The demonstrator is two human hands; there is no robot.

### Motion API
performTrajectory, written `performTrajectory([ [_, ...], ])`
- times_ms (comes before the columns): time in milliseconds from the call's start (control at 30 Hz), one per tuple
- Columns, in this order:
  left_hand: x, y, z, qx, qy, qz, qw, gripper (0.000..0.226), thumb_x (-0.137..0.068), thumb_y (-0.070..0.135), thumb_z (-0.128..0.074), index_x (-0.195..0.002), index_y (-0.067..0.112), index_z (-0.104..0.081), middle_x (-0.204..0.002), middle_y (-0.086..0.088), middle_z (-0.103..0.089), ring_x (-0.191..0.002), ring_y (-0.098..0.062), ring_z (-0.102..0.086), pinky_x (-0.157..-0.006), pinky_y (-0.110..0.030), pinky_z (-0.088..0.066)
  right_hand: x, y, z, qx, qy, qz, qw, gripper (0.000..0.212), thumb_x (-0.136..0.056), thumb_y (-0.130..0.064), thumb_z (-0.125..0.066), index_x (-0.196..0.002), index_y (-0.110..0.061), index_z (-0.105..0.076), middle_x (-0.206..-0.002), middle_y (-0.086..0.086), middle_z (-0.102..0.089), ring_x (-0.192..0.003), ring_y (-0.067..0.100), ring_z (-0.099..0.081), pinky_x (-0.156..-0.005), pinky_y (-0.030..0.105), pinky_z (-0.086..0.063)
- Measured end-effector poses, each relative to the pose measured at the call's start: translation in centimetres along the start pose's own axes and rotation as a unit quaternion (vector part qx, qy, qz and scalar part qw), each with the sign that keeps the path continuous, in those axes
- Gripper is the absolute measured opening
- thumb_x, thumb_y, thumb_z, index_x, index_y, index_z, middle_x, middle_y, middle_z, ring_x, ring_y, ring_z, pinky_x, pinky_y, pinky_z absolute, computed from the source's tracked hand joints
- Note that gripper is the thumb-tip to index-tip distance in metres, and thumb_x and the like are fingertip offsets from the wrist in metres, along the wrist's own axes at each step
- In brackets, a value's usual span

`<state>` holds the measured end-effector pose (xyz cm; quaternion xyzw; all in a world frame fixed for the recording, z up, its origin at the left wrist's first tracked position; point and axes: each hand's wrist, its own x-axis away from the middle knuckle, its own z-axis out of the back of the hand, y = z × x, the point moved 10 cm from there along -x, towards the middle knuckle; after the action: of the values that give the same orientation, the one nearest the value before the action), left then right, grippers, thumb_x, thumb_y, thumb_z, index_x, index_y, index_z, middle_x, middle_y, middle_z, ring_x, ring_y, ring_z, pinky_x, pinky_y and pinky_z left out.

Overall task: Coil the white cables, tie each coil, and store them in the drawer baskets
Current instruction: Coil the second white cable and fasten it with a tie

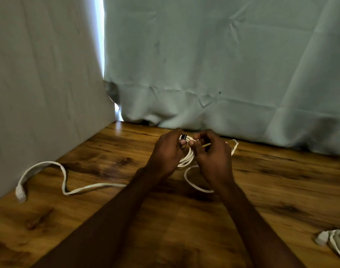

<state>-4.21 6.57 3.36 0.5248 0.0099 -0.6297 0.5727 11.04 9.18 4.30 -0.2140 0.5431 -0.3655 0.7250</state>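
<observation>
Gripping coil [187,158]: left hand [168,151] | right hand [213,155] pinching tie [206,145] | near table [262,190] back edge

Both hands [166,151] [213,153] hold a white coil [187,158] over the table [271,180].

You are looking down on a wooden table [184,225] with dark grain patches across its glossy top. Behind its far edge hangs a creased pale green cloth [213,60], and a grey-white sheet [41,78] drapes along the left side, with a bright gap between them.
</observation>
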Motion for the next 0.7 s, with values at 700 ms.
performTrajectory([
  [700,2.7,-3.4,-3.8,0.475,-0.145,0.422,0.759,0.02,-0.096,-0.002,-0.043,-0.097,-0.013,-0.06,-0.083,-0.024,-0.061,-0.056,-0.024,-0.068,-0.055,-0.033,-0.062,0.7,-1.8,-2.0,0.152,-0.101,0.169,0.969,0.019,-0.087,-0.021,-0.068,-0.101,-0.025,-0.081,-0.111,-0.007,-0.069,-0.103,0.018,-0.064,-0.08,0.031,-0.047],
])
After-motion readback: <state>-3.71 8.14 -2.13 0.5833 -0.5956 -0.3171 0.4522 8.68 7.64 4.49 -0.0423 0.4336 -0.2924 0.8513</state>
